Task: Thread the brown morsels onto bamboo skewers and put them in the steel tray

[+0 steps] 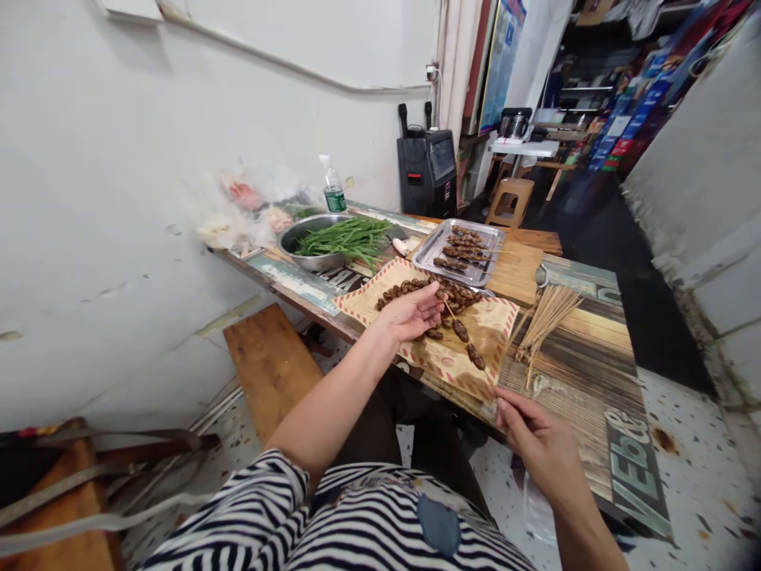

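Note:
My right hand (pixel 529 432) pinches the lower end of a thin bamboo skewer (pixel 488 382). Two brown, oval pieces that look like silkworm pupae (pixel 468 344) are threaded on it, spaced apart. The skewer slants up and left to the fingertips of my left hand (pixel 416 312), which are closed around its far end; what they pinch there is hidden. Beneath and behind this hand, a heap of the same brown pupae (pixel 398 293) lies on a checker-edged paper sheet (pixel 484 317). Loose bamboo skewers (pixel 550 317) lie in a bundle to the right of the paper.
A metal tray (pixel 431 258) of loaded skewers stands behind the paper, beside a wooden board (pixel 517 274). Farther left are a steel bowl (pixel 294 246) with green stalks, a water bottle (pixel 334 194) and plastic bags (pixel 243 214). A wooden bench (pixel 270 365) stands left of the table.

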Demonstrator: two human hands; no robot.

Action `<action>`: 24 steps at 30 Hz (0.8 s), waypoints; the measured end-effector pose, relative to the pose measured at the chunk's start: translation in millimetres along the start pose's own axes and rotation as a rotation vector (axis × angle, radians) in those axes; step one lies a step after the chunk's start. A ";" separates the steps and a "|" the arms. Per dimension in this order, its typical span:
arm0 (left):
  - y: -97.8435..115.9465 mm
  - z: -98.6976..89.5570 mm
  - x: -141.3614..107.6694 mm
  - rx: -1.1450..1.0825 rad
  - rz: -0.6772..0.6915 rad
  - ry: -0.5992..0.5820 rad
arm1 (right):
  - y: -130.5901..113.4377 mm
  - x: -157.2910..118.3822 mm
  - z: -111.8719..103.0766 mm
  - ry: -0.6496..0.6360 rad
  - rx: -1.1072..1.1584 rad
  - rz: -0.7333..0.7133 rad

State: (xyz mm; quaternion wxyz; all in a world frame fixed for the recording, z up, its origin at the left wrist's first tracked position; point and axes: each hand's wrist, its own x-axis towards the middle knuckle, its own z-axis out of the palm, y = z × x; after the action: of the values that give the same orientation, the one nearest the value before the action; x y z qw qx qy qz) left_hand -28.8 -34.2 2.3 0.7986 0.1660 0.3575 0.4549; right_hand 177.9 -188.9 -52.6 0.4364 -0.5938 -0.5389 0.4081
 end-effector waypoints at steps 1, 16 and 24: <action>0.0 0.8 -0.4 -0.004 0.000 0.006 | 0.4 0.0 -0.3 0.003 -0.012 -0.006; 0.9 4.7 -0.3 -0.053 -0.025 0.066 | 0.6 3.4 -2.1 -0.003 -0.039 0.010; 2.9 6.2 -0.9 -0.083 -0.049 0.063 | -2.4 2.8 -2.2 0.032 -0.070 -0.001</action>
State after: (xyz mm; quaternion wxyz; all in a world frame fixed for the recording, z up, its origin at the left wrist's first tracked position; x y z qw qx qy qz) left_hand -26.4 -33.0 8.7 0.8041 0.1095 0.3671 0.4545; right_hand 179.6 -186.2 -49.7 0.4238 -0.6150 -0.5462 0.3793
